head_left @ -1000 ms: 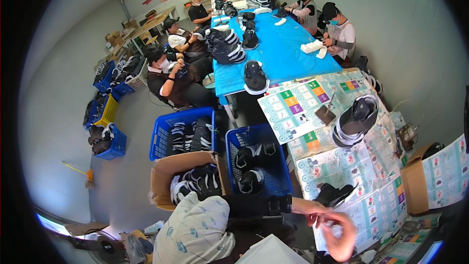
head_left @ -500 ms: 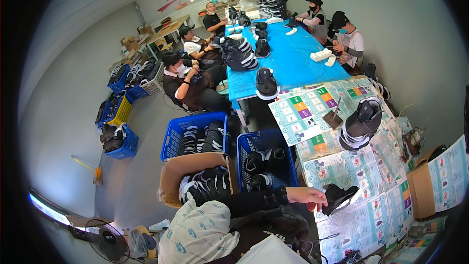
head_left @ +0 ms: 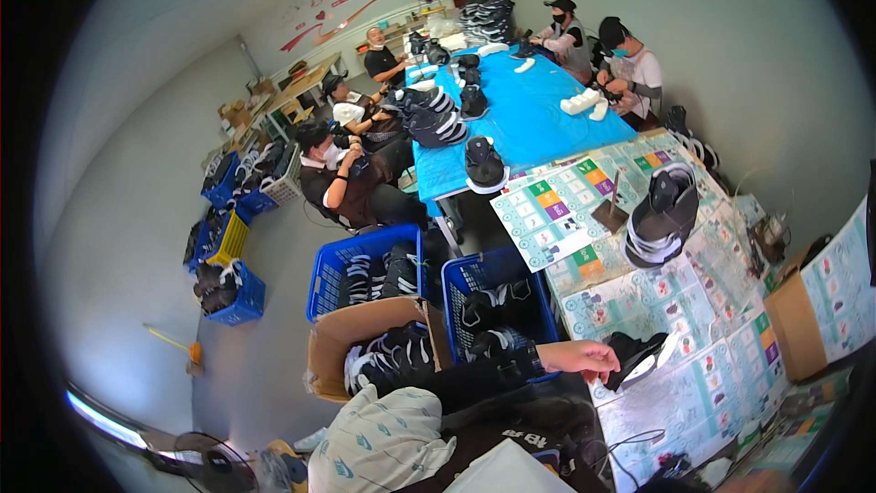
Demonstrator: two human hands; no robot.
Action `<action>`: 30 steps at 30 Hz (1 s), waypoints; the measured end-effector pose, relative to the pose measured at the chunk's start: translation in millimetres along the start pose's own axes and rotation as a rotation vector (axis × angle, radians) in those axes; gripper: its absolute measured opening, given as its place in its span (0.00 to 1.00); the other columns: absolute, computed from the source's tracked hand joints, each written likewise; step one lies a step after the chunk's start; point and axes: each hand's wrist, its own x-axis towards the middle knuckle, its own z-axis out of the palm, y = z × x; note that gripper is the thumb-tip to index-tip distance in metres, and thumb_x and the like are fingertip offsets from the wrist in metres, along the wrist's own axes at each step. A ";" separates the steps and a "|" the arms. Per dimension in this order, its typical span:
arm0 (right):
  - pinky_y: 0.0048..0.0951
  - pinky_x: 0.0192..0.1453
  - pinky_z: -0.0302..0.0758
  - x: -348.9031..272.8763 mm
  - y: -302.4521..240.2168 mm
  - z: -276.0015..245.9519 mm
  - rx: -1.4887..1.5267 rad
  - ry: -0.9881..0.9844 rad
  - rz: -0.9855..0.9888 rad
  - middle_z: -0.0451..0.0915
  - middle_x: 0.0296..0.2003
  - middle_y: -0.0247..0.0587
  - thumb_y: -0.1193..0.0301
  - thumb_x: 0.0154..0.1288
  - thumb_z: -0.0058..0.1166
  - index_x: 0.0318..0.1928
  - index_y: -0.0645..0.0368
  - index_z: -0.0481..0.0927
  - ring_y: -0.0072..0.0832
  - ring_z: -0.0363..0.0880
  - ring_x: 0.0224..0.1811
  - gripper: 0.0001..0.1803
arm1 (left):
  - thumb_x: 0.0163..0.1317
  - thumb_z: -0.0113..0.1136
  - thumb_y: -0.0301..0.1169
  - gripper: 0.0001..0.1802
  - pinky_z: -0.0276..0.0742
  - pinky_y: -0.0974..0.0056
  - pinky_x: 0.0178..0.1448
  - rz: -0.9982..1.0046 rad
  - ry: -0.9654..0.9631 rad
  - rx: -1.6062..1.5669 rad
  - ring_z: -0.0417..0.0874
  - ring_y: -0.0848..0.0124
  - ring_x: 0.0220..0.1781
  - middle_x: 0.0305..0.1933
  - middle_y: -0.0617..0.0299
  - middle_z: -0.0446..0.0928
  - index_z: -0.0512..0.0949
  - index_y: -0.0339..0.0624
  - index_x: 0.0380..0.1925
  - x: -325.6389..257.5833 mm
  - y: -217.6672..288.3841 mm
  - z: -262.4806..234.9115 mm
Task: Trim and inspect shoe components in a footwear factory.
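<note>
1. The black shoe [head_left: 639, 354] lies on the table [head_left: 693, 310] at its near edge, just beside our hand [head_left: 579, 358], not yet picked up.
2. Our fingers are loosely spread, holding nothing; we see only this one hand.
3. A blue crate [head_left: 500, 306] and a cardboard box [head_left: 365, 347] beside us each hold more dark shoes.

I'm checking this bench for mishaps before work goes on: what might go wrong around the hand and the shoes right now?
The black shoe nearest the hand lies at the table edge, so a nudge might drop it toward the blue crate below. The stack of shoes stands tall and tilted and may topple if the table is bumped. The loose paper sheets overhang the edge and might slide.
</note>
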 end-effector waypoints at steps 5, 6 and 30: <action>0.27 0.16 0.59 34.7 69.1 -63.4 -0.648 0.662 0.287 0.75 0.26 0.35 0.70 0.70 0.58 0.37 0.57 0.79 0.18 0.61 0.15 0.05 | 0.81 0.57 0.39 0.18 0.79 0.70 0.51 0.047 0.057 0.088 0.82 0.77 0.44 0.49 0.62 0.84 0.78 0.39 0.61 -3.1 9.6 -6.8; 0.23 0.24 0.60 41.3 100.8 -85.4 -0.543 0.576 0.641 0.76 0.24 0.32 0.81 0.61 0.60 0.37 0.59 0.81 0.19 0.67 0.20 0.05 | 0.80 0.57 0.39 0.18 0.78 0.70 0.52 0.099 0.120 0.122 0.82 0.78 0.45 0.48 0.63 0.84 0.78 0.39 0.60 -10.8 9.3 -13.9; 0.21 0.15 0.52 63.9 256.4 -167.0 0.025 0.783 0.504 0.68 0.25 0.29 0.64 0.79 0.50 0.64 0.57 0.75 0.17 0.58 0.16 0.19 | 0.71 0.63 0.27 0.43 0.66 0.72 0.43 0.376 0.395 -0.070 0.68 0.80 0.36 0.35 0.70 0.68 0.53 0.40 0.82 -223.5 62.6 -17.5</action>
